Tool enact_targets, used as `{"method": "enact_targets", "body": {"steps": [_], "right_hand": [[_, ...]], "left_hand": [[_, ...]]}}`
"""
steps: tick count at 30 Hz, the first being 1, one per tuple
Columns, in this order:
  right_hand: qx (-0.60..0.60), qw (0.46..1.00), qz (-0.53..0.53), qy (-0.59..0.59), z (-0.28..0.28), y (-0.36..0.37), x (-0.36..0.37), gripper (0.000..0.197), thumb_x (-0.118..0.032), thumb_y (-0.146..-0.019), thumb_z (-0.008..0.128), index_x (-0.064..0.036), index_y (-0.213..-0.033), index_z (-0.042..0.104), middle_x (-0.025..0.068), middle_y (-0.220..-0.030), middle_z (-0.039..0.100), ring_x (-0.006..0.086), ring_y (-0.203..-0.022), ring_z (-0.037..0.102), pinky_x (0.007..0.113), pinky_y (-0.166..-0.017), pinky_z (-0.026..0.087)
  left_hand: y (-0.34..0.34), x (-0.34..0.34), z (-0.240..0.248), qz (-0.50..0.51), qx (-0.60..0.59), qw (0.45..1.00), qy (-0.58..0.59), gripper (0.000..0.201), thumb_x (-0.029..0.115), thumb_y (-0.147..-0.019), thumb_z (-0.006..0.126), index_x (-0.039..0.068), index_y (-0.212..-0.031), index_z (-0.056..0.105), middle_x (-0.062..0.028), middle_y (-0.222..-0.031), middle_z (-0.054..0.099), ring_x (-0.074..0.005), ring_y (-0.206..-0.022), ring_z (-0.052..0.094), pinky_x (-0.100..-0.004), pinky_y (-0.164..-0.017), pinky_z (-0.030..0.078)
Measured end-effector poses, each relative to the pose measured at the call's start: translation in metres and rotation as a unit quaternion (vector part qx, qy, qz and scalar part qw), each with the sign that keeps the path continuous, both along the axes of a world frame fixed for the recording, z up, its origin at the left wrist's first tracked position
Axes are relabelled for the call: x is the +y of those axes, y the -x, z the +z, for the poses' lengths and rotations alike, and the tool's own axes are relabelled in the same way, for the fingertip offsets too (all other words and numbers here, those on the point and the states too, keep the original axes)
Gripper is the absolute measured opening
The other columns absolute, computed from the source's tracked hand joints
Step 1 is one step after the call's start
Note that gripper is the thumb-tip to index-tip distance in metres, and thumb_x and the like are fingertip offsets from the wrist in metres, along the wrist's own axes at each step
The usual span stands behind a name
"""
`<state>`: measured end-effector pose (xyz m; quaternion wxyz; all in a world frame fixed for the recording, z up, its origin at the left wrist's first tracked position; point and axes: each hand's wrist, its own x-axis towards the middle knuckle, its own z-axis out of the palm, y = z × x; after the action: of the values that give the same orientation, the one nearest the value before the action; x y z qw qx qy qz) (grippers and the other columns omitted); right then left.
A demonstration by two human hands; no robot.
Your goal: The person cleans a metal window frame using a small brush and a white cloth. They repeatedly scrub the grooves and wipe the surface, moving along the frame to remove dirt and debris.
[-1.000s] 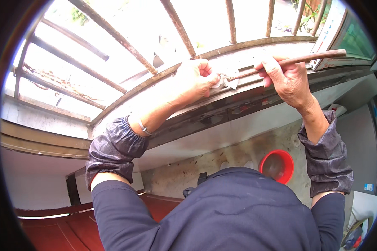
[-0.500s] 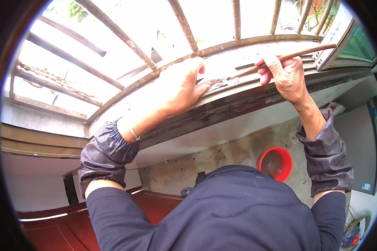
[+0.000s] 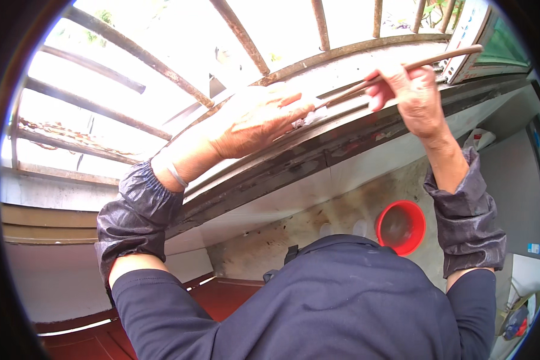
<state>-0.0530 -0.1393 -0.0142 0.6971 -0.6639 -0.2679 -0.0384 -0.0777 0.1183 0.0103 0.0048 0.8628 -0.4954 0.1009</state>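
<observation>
One brown stick (image 3: 444, 56) slants through the right hand (image 3: 419, 99), which grips it between thumb and fingers. Its thinner end reaches toward the left hand's fingertips; its thicker end juts beyond the right hand, in front of one window frame (image 3: 465, 45). One pale wad (image 3: 309, 118) sits at the left hand (image 3: 255, 123), whose fingers stretch forward; whether they pinch anything I cannot tell. A gap parts the two hands, bridged by the stick above the window track (image 3: 360, 111). One dark ledge (image 3: 324, 157) edges the near side. Beyond the hands stand at least six bars (image 3: 241, 37); below the right hand, one red bucket (image 3: 416, 227).
</observation>
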Motion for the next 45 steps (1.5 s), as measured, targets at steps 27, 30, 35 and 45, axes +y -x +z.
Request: {"method": "enact_targets", "body": {"steps": [27, 30, 35, 45], "right_hand": [[-0.065, 0.989, -0.094, -0.097, -0.014, 0.005, -0.043, 0.031, -0.022, -0.094, 0.048, 0.0047, -0.085, 0.062, 0.0089, -0.068, 0.061, 0.0118, -0.052, 0.056, 0.022, -0.052, 0.047], [-0.051, 0.991, -0.072, -0.097, -0.017, 0.0, -0.033, 0.031, -0.02, -0.094, 0.048, 0.0052, -0.084, 0.062, 0.0092, -0.066, 0.061, 0.012, -0.052, 0.057, 0.022, -0.051, 0.046], [-0.056, 0.99, -0.087, -0.095, -0.019, -0.001, -0.034, 0.03, -0.02, -0.094, 0.048, 0.0046, -0.085, 0.063, 0.0092, -0.066, 0.062, 0.0114, -0.052, 0.056, 0.022, -0.053, 0.046], [-0.041, 0.987, -0.072, -0.138, -0.025, -0.013, -0.042, 0.026, -0.016, -0.093, 0.048, 0.0061, -0.088, 0.062, 0.0118, -0.07, 0.062, 0.0144, -0.052, 0.054, 0.024, -0.052, 0.044]], "left_hand": [[0.028, 0.041, 0.016, 0.244, 0.023, 0.969, -0.026, 0.019, 0.005, -0.077, 0.057, 0.001, -0.094, 0.053, -0.0164, -0.084, 0.054, -0.0303, -0.081, 0.056, -0.0384, -0.071, 0.045], [-0.009, 0.047, 0.023, 0.446, 0.072, 0.88, 0.147, 0.023, 0.01, -0.084, 0.055, -0.002, -0.104, 0.055, -0.0178, -0.085, 0.058, -0.0205, -0.071, 0.06, -0.0336, -0.063, 0.048], [-0.064, 0.044, -0.001, 0.474, 0.179, 0.747, 0.43, 0.039, 0.018, -0.093, 0.049, -0.004, -0.125, 0.043, -0.0132, -0.092, 0.06, -0.0154, -0.069, 0.063, -0.0276, -0.063, 0.053], [0.031, 0.069, 0.036, 0.406, 0.165, 0.854, 0.281, 0.028, 0.022, -0.088, 0.06, 0.001, -0.107, 0.058, -0.0048, -0.082, 0.061, -0.0085, -0.071, 0.052, -0.0241, -0.065, 0.045]]}}
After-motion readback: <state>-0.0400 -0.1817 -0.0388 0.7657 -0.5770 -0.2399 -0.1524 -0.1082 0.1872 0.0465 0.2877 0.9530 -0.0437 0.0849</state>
